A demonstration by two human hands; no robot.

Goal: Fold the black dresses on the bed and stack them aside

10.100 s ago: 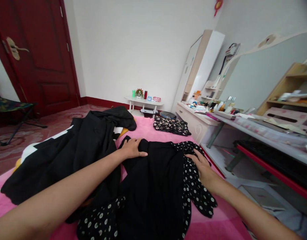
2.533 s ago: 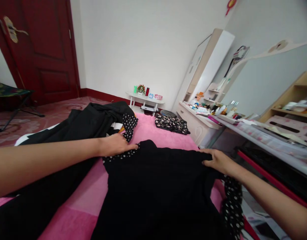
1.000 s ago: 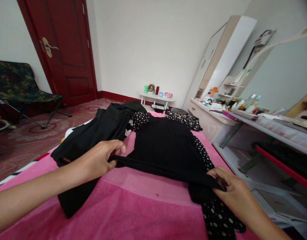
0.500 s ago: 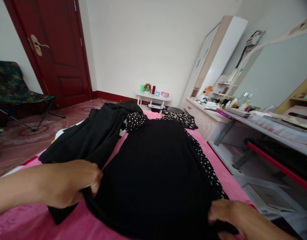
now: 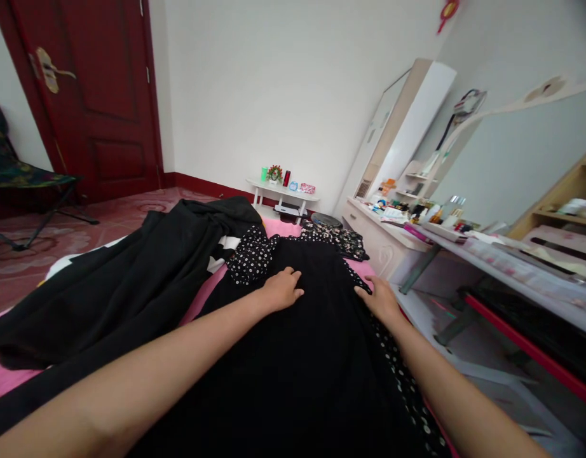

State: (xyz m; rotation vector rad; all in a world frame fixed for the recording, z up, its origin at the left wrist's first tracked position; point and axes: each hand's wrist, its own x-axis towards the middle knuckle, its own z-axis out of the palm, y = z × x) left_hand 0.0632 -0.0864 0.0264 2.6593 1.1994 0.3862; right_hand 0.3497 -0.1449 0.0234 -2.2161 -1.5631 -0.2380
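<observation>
A black dress (image 5: 293, 369) with white-dotted sleeves and a dotted side strip lies spread over the pink bed cover (image 5: 207, 292). My left hand (image 5: 282, 289) is over the upper part of the dress, fingers apart and holding nothing. At the right edge of the dress, near the dotted strip (image 5: 393, 362), is my right hand (image 5: 379, 298), its thumb and fingers spread. Left of my left arm, a heap of black cloth (image 5: 131, 273) lies on the bed. Beyond the dress sits a folded floral-patterned garment (image 5: 343, 238).
A white dressing table (image 5: 393, 235) crowded with bottles runs along the right, with a grey-legged table (image 5: 507, 261) nearer me. At the far wall stands a small white table (image 5: 283, 189). A camouflage folding chair (image 5: 26, 175) is left, by the red door (image 5: 93, 95).
Both hands have let go of the dress's near edge and reached forward to its upper part, fingers opening. The camera view has shifted too.
</observation>
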